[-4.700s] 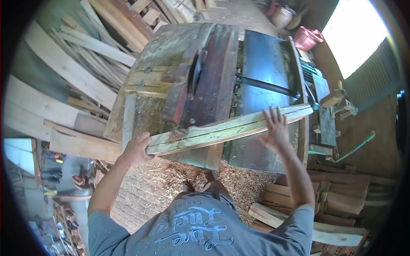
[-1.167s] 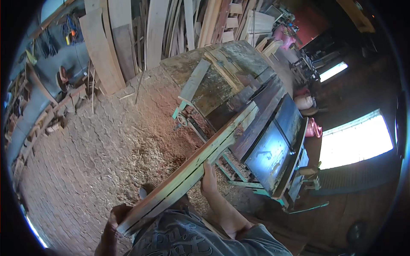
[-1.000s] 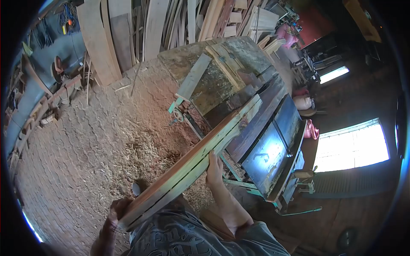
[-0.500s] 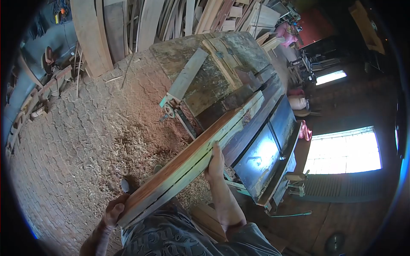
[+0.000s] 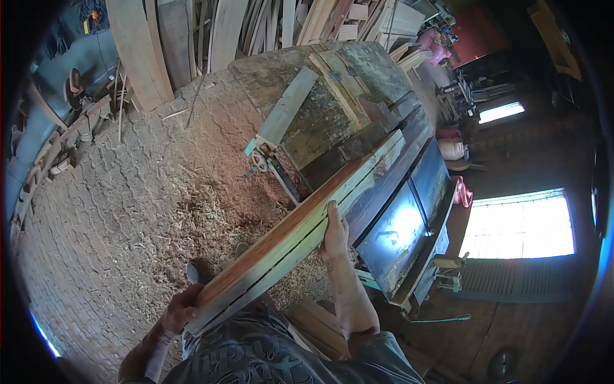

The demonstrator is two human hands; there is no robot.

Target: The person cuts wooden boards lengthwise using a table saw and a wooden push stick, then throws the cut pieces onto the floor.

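A long wooden plank (image 5: 281, 249) slants from my waist up to the woodworking machine (image 5: 332, 150). Its upper edge is reddish brown; its pale side carries a dark lengthwise line, which could be a groove or a gap between two pieces. My left hand (image 5: 181, 310) is closed around the near end, fingers partly hidden. Farther along, my right hand (image 5: 334, 237) grips the pale side, thumb against its face. The plank's far end lies over the machine's dark bed; whether it touches there I cannot tell.
A loose grey board (image 5: 288, 105) lies on the machine's worn table, above a handwheel (image 5: 259, 160). Wood shavings (image 5: 204, 214) cover the paved floor near my feet. Tall boards (image 5: 137, 51) lean at the back. A shiny metal plate (image 5: 400, 221) stands to the right.
The plank and both hands appear slightly farther right in view. The machine and background have shifted right too. Both hands keep their hold.
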